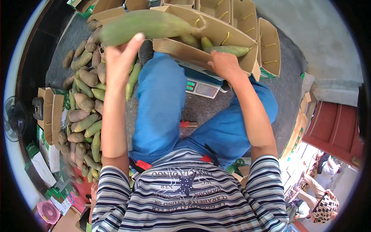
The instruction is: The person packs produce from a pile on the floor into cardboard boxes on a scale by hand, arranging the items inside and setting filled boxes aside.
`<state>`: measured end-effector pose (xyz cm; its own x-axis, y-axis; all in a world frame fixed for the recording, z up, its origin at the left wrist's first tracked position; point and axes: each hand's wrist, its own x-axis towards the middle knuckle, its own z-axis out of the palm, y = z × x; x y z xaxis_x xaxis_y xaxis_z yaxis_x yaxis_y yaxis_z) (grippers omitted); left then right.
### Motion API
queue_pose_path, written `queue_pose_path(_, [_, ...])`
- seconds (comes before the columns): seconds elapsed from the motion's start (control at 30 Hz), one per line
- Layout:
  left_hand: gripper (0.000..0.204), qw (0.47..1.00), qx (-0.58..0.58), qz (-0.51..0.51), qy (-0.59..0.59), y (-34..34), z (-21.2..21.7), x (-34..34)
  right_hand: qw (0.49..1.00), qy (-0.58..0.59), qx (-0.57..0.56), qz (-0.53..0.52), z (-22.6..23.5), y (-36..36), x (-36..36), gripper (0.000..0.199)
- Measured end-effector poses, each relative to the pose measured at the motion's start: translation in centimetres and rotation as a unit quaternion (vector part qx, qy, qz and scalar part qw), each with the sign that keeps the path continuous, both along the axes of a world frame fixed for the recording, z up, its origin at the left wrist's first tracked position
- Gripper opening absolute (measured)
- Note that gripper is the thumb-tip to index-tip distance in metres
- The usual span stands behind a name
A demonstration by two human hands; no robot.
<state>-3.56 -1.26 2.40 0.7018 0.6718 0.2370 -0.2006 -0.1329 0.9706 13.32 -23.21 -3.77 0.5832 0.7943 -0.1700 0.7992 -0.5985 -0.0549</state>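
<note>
Left hand (124, 50) grips 1 green gourd (150, 25) crosswise beyond its thumb; right hand (227, 65), grip unclear, is at the box (179, 49).

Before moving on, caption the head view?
Left hand holds a long green vegetable, right hand at a partly filled cardboard carton.

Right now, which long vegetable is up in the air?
The big green one, blurred, held by the fingers of the left hand; the others rest in the box or on the floor.

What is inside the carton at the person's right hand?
Inside the carton, green vegetables lie near the right hand. Its near wall hides much of the floor; the raised vegetable in the left hand covers part of the left end.
</note>
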Motion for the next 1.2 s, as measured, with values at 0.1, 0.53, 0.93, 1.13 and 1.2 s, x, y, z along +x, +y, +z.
queue_pose_path(0.1, [0.056, 1.0, 0.018, 0.003, 0.023, -2.0, -1.0, 1.1, 1.0, -0.004, 0.01, 0.004, -0.1, 0.1, 0.0, 0.027])
queue_pose_path(0.53, [0.034, 0.798, 0.546, -0.036, 0.25, -6.8, 2.6, -3.2, 0.999, -0.002, 0.041, -0.007, 0.5, -0.3, -0.3, 0.026])
queue_pose_path(0.93, [0.032, 0.791, 0.54, -0.002, 0.288, -5.7, 2.7, -3.8, 0.995, 0.028, 0.085, -0.052, 2.1, -0.5, -0.7, 0.039])
queue_pose_path(1.13, [0.031, 0.8, 0.521, 0.016, 0.296, -5.3, 2.9, -4.2, 0.994, 0.025, 0.096, -0.045, 3.8, -0.8, -0.7, 0.037])
queue_pose_path(1.2, [0.031, 0.8, 0.527, 0.017, 0.287, -5.1, 2.8, -4.3, 0.972, -0.022, 0.223, -0.067, 4.3, -1.6, 0.1, 0.035])
